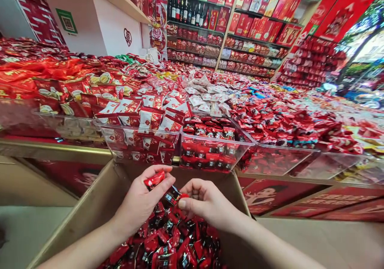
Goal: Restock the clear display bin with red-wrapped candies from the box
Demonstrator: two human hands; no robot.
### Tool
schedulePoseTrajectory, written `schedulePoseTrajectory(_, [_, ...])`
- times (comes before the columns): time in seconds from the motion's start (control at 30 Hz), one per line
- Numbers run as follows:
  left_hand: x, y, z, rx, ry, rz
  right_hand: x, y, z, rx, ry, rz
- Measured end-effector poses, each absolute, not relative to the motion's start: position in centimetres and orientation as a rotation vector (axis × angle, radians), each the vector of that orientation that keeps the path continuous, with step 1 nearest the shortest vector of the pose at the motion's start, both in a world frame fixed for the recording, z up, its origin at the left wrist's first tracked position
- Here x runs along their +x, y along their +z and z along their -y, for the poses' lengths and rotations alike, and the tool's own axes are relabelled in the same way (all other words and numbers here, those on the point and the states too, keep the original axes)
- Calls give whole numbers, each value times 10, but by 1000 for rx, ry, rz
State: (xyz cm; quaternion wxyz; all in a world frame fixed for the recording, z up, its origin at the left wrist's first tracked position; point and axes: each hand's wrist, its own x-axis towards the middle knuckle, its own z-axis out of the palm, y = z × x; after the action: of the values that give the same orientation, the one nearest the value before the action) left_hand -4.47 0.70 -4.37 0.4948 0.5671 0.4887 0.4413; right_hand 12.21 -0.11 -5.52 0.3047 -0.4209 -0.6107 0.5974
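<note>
Both of my hands are over an open cardboard box [90,205] that holds a heap of small candies in red and black wrappers [168,241]. My left hand [144,193] is closed on a red-wrapped candy [154,179], held between thumb and fingers. In my right hand [202,201], thumb and fingers pinch the red end of a black-and-red wrapped candy [172,196]. The left thumb lies close to that candy's other end; whether it touches is hard to tell. Just behind the box stands a clear bin [210,151] with similar candies in rows.
Left of that bin is another clear bin [138,141] of white-and-red packets. Heaped sweets cover the counter to both sides. Bottles [186,13] and red boxes line the back shelves. The counter's front panel [288,197] runs along beyond the box.
</note>
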Motion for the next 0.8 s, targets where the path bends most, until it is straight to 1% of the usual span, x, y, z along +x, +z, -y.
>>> schedulePoseTrajectory(0.07, [-44, -48, -6, 1314, 992, -1112, 125, -61, -4, -1067, 1623, 1496])
schedulePoseTrajectory(0.17, [-44, -56, -3, 1278, 873, -1032, 130, -62, -3, -1047, 1532, 1434])
schedulePoseTrajectory(0.3, [-44, -62, 0, 1246, 866, -1043, 128, -69, 3, -975, 1564, 1388])
schedulePoseTrajectory(0.37, [-41, -62, 0, 1204, 859, -1050, 127, -72, 4, -970, 1503, 1421])
schedulePoseTrajectory(0.43, [-38, -61, 1, 1110, 838, -1046, 127, -74, 4, -999, 1233, 1573])
schedulePoseTrajectory(0.53, [-33, -60, 4, 967, 852, -1024, 129, -73, 6, -988, 660, 1918])
schedulePoseTrajectory(0.6, [-32, -60, 5, 935, 895, -1036, 130, -72, 9, -941, 439, 2074])
schedulePoseTrajectory(0.63, [-32, -60, 5, 939, 914, -1051, 130, -71, 11, -923, 406, 2099])
schedulePoseTrajectory(0.7, [-34, -60, 5, 987, 944, -1094, 129, -71, 12, -938, 491, 2030])
schedulePoseTrajectory(0.8, [-37, -60, 3, 1093, 943, -1136, 126, -72, 11, -1056, 864, 1742])
